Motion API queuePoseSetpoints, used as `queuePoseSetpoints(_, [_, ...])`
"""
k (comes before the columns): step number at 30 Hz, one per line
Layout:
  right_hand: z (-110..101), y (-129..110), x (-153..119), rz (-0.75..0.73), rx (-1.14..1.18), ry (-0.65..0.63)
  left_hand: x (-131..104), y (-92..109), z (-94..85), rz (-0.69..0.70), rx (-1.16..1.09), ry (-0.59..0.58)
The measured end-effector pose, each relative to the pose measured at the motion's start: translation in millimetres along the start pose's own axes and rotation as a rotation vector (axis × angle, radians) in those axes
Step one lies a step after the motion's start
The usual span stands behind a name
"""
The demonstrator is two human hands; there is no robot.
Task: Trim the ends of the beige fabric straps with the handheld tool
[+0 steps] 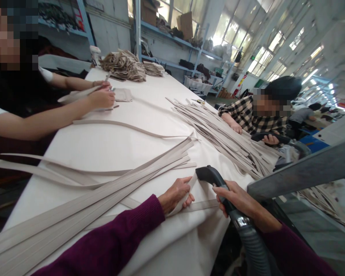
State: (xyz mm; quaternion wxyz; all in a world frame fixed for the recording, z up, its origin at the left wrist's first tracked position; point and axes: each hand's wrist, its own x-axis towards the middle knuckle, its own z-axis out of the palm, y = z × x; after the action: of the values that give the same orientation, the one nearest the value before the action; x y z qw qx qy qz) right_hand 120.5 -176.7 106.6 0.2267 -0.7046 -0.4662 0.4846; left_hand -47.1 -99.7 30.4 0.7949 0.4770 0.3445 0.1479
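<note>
My right hand [238, 197] is wrapped round the black handle of a vacuum hose nozzle [211, 174], whose ribbed hose [254, 245] runs down toward the bottom edge. Close by on its left, my left hand [178, 195] pinches a beige fabric strip [192, 186]. The strip's upper end meets the nozzle's mouth; whether they touch or merely overlap I cannot tell. Beside my left arm lies a fanned bundle of long beige strips [126, 180] on the white-covered table [149, 109]. A single loose strip [117, 124] curves across the cloth farther back.
Another bundle of strips [218, 130] lies along the right side, near a co-worker in a checked shirt [247, 115] who holds a black hose. At left, another person's hands [103, 96] handle fabric pieces. A grey metal bar [304, 165] crosses at right. Fabric piles [125, 65] stand at the back.
</note>
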Motion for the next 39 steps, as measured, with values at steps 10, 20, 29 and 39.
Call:
queuePoseSetpoints(10, [2, -13, 6, 0.004, -0.115, 0.032, -2, -1, -1.9, 0.013, -0.058, 0.004])
queuePoseSetpoints(20, [-36, -4, -3, -0.059, -0.121, 0.071, 9, 2, -7.1, -0.045, -0.085, -0.039])
queuePoseSetpoints(29, [-41, 10, -8, -0.051, -0.29, -0.063, 13, 8, -19.1, -0.063, -0.054, -0.159])
queuePoseSetpoints(39, [-44, 14, 16, -0.107, -0.398, -0.042, 21, 13, -36.4, -0.154, 0.031, -0.201])
